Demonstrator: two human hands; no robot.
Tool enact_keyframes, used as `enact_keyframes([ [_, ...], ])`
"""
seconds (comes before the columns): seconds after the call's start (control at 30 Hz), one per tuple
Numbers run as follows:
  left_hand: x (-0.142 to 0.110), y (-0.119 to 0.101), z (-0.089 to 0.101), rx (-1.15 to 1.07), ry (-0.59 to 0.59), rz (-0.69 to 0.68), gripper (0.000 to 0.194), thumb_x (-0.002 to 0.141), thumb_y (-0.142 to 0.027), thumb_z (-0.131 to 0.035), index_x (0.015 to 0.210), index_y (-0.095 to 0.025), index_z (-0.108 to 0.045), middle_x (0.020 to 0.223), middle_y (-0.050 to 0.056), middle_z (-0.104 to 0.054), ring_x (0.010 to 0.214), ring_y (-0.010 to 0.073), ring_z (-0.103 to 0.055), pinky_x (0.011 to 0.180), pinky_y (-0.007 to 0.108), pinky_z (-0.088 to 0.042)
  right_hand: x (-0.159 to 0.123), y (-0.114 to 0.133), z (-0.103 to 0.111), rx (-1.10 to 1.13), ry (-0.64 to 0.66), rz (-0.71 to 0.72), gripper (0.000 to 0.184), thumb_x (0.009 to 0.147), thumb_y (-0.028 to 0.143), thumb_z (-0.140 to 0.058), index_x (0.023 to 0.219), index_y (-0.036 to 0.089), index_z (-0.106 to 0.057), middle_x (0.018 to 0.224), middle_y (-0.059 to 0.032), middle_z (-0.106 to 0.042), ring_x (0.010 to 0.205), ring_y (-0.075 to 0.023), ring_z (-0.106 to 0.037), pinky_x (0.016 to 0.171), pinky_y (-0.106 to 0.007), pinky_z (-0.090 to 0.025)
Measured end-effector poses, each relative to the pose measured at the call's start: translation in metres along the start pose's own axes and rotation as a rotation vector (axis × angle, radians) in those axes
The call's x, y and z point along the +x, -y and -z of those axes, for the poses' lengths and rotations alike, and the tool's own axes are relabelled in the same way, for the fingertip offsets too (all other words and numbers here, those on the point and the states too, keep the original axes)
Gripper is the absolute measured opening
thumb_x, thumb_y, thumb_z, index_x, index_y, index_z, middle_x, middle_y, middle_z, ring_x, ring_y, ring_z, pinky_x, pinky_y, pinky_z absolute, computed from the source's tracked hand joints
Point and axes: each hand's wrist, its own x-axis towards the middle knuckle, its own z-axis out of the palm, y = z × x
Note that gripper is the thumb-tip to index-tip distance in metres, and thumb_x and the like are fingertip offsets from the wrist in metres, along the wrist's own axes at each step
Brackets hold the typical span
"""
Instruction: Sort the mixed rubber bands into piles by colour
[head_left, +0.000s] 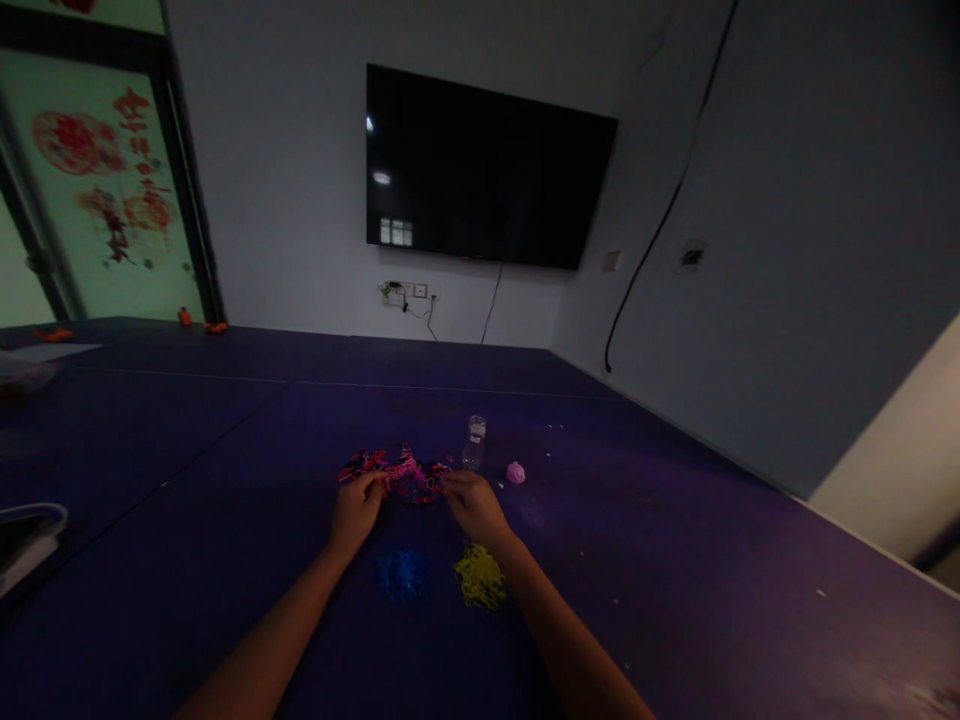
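A loose heap of pink, red and dark rubber bands [409, 478] lies on the purple surface. At the heap's left part is my left hand [357, 512], fingers closed in a pinch on some of the bands. My right hand [475, 505] is at its right end, thumb and fingers pressed together; what they pinch is too small to make out. Nearer to me are two separate piles, one of blue bands [403, 577] and one of yellow bands [480, 577] beside my right forearm. A clear plastic bottle [474, 445] stands just beyond my right hand.
A crumpled pink piece [515, 472] lies right of the bottle, with small white scraps around. At the left edge sits a dark device with a white cable [34, 508]. Orange objects [216, 327] rest far left. A television [487, 170] hangs on the wall.
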Motion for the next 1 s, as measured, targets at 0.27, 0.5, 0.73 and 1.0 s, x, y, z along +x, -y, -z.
enact_keyframes([
  [0.27, 0.000, 0.001, 0.002, -0.059, 0.020, 0.000, 0.033, 0.079, -0.026, -0.040, 0.094, -0.016, -0.068, 0.067, 0.003, -0.070, 0.058, 0.0174, -0.063, 0.056, 0.025, -0.046, -0.009, 0.051, -0.003, -0.032, 0.269, 0.113, 0.015, 0.074, 0.019, -0.055, 0.073, 0.019, -0.070, 0.074, -0.0017, -0.070, 0.068, -0.0137, -0.062, 0.060, -0.021, -0.040],
  [0.5, 0.002, 0.008, 0.002, 0.014, -0.061, -0.043, 0.031, 0.079, -0.025, -0.041, 0.094, -0.016, -0.067, 0.077, 0.006, -0.071, 0.069, 0.0201, -0.065, 0.065, 0.029, -0.049, -0.012, 0.067, 0.000, -0.124, 0.389, 0.117, 0.016, 0.071, 0.019, -0.058, 0.078, 0.022, -0.072, 0.080, -0.0002, -0.071, 0.075, -0.0152, -0.063, 0.061, -0.022, -0.039],
  [0.73, 0.010, 0.014, 0.014, 0.336, -0.226, -0.072, 0.031, 0.079, -0.021, -0.041, 0.091, -0.015, -0.068, 0.101, 0.012, -0.067, 0.099, 0.0256, -0.059, 0.091, 0.039, -0.042, -0.007, 0.070, 0.010, -0.114, 0.354, -0.052, 0.018, 0.079, 0.037, -0.057, 0.079, 0.022, -0.068, 0.078, 0.0005, -0.070, 0.073, -0.0141, -0.063, 0.060, -0.020, -0.037],
  [1.0, 0.008, 0.009, 0.013, 0.710, -0.071, 0.146, 0.041, 0.083, -0.024, -0.039, 0.116, -0.007, -0.056, 0.122, 0.022, -0.056, 0.119, 0.0342, -0.045, 0.098, 0.055, -0.031, -0.007, 0.023, 0.025, -0.329, 0.153, -0.495, 0.030, 0.084, 0.014, -0.038, 0.097, 0.020, -0.065, 0.093, -0.0082, -0.069, 0.087, -0.0187, -0.064, 0.072, -0.024, -0.041],
])
